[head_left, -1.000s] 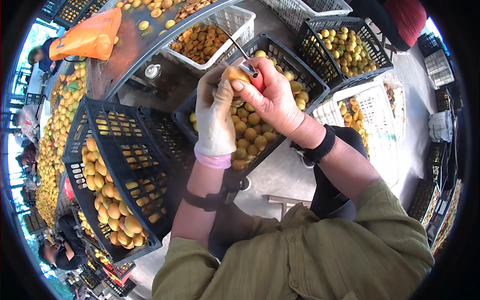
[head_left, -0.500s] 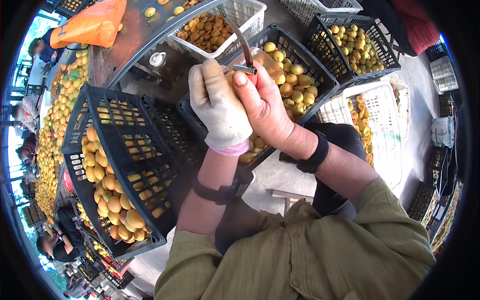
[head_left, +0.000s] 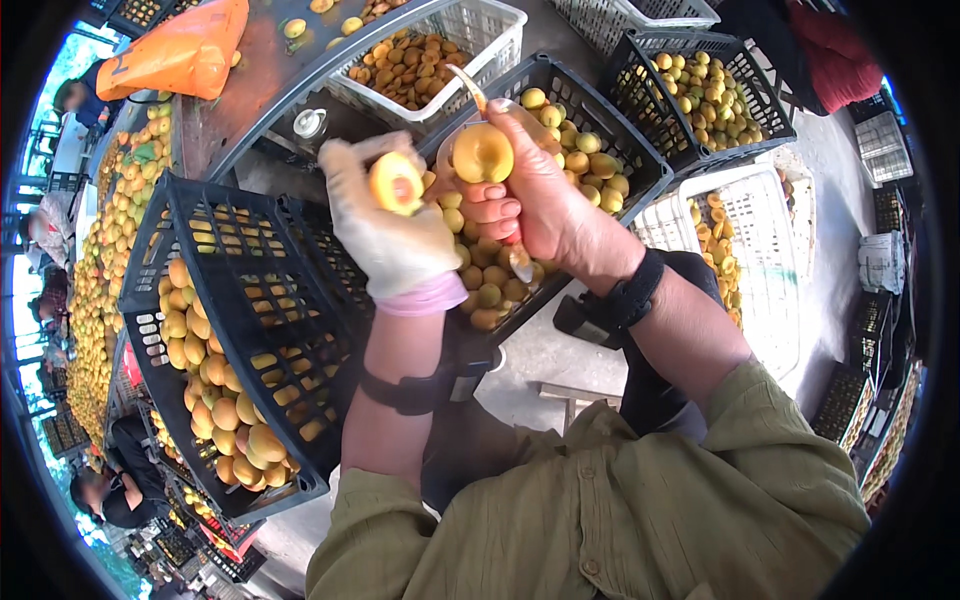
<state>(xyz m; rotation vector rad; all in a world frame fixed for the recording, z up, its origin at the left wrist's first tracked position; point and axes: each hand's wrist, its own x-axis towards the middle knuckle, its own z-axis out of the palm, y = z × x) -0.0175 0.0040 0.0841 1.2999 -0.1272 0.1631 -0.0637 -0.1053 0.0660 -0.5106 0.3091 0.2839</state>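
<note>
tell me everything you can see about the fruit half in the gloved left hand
The fruit half is a small yellow-orange piece, cut face up, with a darker hollow at its centre. It sits between the fingertips of the left hand, which wears a pale glove, above a black crate of similar fruit. The right hand holds another half apart from it.

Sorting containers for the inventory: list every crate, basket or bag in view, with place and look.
Black crate: left, lattice walls, yellow fruit.
Black crate: under the hands, same fruit.
White basket: top centre, fruit halves.
Black crate: upper right, fruit.
Orange bag: top left.
</note>
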